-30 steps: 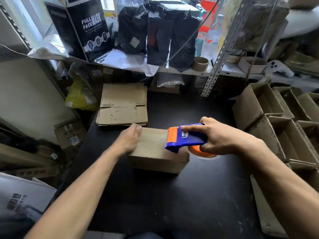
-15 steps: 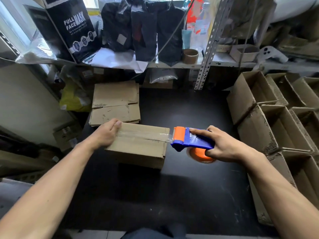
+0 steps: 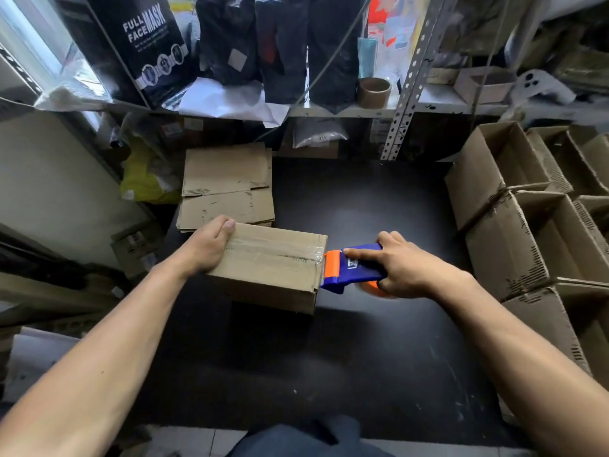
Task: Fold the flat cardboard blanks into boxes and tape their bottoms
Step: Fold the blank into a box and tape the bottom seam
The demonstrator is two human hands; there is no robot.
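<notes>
Gripping box point(image 3: 270, 268), dispenser point(image 3: 349, 268) beside.

A box point(image 3: 270, 265) sits on the table point(image 3: 362, 341). A pile of flat blanks point(image 3: 227, 186) lies behind it. The tape tool point(image 3: 349, 267) touches its right end. Open boxes point(image 3: 527, 219) stand far right.
</notes>
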